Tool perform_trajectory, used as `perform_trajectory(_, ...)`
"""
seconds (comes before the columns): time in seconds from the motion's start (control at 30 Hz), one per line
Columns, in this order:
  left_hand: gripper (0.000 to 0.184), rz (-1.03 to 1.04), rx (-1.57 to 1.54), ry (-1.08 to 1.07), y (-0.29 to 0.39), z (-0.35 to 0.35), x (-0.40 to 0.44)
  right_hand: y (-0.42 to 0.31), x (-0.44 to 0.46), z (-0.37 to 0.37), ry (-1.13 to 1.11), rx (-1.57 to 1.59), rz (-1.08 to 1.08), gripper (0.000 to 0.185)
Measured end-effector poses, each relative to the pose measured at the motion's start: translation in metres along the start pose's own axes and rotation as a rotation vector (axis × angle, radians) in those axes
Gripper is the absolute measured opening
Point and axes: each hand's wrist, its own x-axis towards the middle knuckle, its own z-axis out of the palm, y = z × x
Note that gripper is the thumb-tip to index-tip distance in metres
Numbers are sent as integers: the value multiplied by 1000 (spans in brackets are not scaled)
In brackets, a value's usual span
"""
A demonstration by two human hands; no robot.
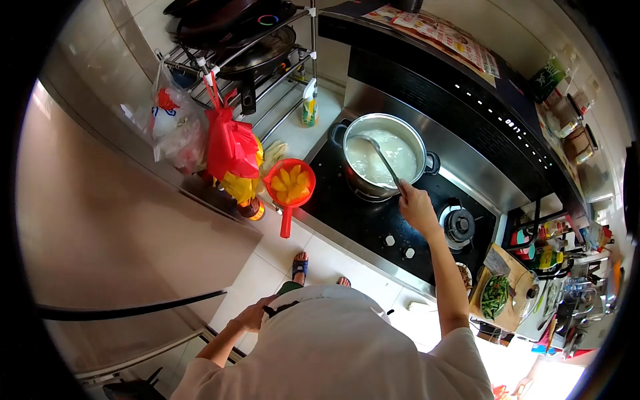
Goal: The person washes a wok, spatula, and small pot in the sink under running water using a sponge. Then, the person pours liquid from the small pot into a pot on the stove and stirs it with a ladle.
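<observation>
A large steel pot (393, 150) with two black handles stands on the left burner of the black stove, filled with whitish, bubbling liquid. My right hand (419, 208) is wrapped round the handle of a ladle (380, 155), whose bowl lies in the liquid near the pot's left side. My left hand (253, 315) rests low by my waist at the left of my shirt; its fingers are partly hidden. Left of the stove, a red handled strainer (287, 217) holds yellow-orange pieces (291, 184).
A bare burner (459, 225) sits to the right of the pot. Beyond it are a cutting board (490, 267) and a dish of green vegetables (495, 297). A metal rack with pans, a red bag (230, 143) and a spray bottle (310, 103) are at the upper left.
</observation>
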Motion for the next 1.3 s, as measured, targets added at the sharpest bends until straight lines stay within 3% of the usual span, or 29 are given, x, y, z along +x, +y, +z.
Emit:
perform_trajectory(0.1, 82, -153, -37, -44, 40, -21, 0, -9, -9, -19, -77, 54, -29, 30)
perform_trajectory(0.2, 83, -170, -28, -59, 42, -19, 0, -24, -20, -51, -167, 69, -55, 23)
perform_trajectory(0.4, 83, -153, -28, -51, 42, -13, 3, -38, -32, -113, -413, -52, -12, 14)
perform_trajectory(0.5, 83, -2, 79, 12, 25, -1, 6, -27, -34, -128, -417, -57, -15, 12)
perform_trajectory(0.63, 82, -25, 84, -13, 31, -4, 7, -19, -30, -140, -444, -137, -30, 21)
perform_trajectory(0.93, 81, -8, 83, -2, 17, 3, 11, -9, -21, -115, -342, -58, -171, 19)
perform_trajectory(1.2, 82, 8, 173, -34, 10, 2, 16, -13, -12, -73, -174, -200, -62, 26)
perform_trajectory(1.3, 83, -63, 9, -39, 31, -12, 14, -4, -7, -50, -72, -242, -61, 31)
